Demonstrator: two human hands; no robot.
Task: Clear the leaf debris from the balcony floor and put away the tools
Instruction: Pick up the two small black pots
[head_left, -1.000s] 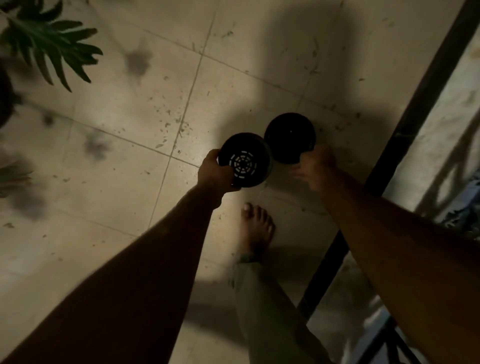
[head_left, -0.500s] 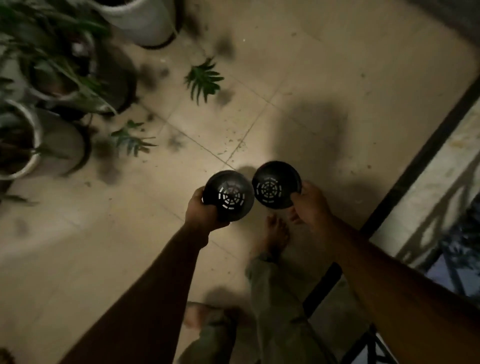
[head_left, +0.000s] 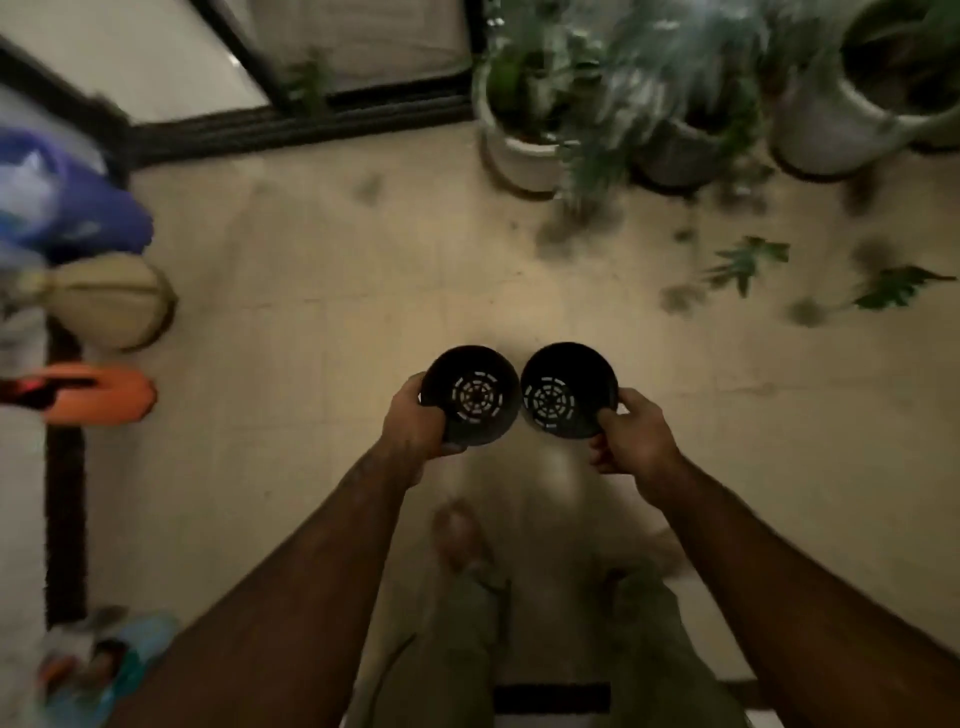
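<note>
Head camera, probably the putting-away step. Left hand curled round the rim of a small round black plastic pot, right hand pinching the rim of a matching black pot. Both at dead centre, side by side, walls touching or nearly so. Thin, stiff, matte shells with rings of drain slots in the bases, seemingly empty. Lobed green fallen leaves lying at two o'clock on the smooth beige tiled floor, near pale round planters at one o'clock. Likely next: nest or park the pots, free both hands, then gather the leaves. Blurred orange object at nine o'clock, unidentifiable.
</note>
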